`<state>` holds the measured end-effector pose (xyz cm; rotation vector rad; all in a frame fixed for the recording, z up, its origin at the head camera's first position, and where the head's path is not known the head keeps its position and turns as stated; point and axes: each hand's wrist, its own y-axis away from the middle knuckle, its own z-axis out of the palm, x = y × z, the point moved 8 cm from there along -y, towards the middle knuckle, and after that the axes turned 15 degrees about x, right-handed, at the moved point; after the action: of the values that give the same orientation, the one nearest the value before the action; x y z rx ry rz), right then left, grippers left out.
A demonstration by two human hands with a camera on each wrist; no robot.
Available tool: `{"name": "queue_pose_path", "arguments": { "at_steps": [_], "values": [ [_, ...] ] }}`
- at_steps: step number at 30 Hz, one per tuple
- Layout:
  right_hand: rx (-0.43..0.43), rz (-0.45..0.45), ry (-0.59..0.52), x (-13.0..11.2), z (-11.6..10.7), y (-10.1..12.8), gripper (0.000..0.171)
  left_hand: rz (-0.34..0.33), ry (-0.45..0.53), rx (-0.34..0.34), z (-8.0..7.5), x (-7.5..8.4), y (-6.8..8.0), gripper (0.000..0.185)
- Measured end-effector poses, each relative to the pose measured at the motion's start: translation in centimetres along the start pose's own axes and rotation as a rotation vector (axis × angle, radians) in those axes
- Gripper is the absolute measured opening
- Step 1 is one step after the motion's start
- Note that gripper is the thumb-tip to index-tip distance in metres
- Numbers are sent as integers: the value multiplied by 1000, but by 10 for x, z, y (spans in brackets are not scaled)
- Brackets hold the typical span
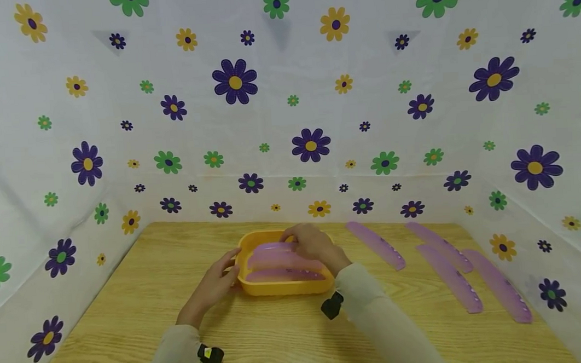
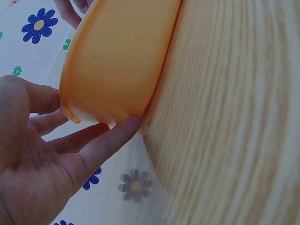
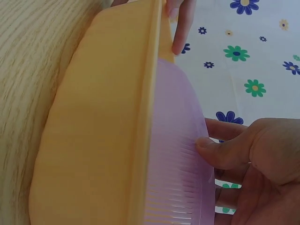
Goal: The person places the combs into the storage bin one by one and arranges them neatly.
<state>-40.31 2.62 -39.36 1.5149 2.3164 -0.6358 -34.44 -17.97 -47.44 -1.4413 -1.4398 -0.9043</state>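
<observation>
A yellow plastic basin (image 1: 286, 288) stands on the wooden table in front of me. My right hand (image 1: 314, 243) reaches over its right side and pinches a translucent purple comb (image 3: 176, 108) by its back edge, thumb on one face and fingers behind. That comb's teeth point down into the basin in the right wrist view. A second purple comb (image 1: 275, 275) lies inside along the near wall. At the basin's left end, my left hand (image 1: 212, 284) touches the wall with extended fingers; its thumb meets the rim in the left wrist view.
Several more purple combs lie on the table to the right, one (image 1: 375, 245) nearer the basin and another (image 1: 499, 287) by the right edge. A white flowered cloth (image 1: 287, 116) walls off the back and both sides. Black wrist cameras (image 1: 332, 305) sit on both sleeves.
</observation>
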Motion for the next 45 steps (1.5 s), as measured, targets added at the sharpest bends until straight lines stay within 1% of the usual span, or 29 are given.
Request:
{"name": "queue_pose_path", "arguments": {
  "at_steps": [6, 11, 15, 18, 23, 30, 37, 42, 45],
  "values": [
    [-42, 18, -19, 4, 10, 2, 43, 0, -9, 2, 1, 0, -1, 52],
    [-38, 20, -32, 5, 16, 5, 36, 4, -14, -2, 1, 0, -1, 52],
    [-31, -9, -49, 3, 20, 7, 27, 5, -21, -2, 0, 0, -1, 52],
    [-35, -42, -60, -1, 23, 7, 25, 7, -26, 0, -1, 1, -1, 52],
    [-50, -63, -71, -2, 27, 7, 26, 7, -28, 3, -1, 1, -1, 52],
    [-71, -33, -87, -1, 33, 9, 26, 4, -21, -3, 0, 0, -1, 52],
    [-87, -52, -81, 0, 39, 10, 24, 6, -39, -5, 0, -2, -1, 52],
    [-94, -39, -74, 2, 41, 11, 24, 11, -35, 2, -1, -2, -1, 52],
    [-88, -45, -59, 1, 41, 10, 26, 13, -36, 2, -1, 0, -1, 52]
  ]
}}
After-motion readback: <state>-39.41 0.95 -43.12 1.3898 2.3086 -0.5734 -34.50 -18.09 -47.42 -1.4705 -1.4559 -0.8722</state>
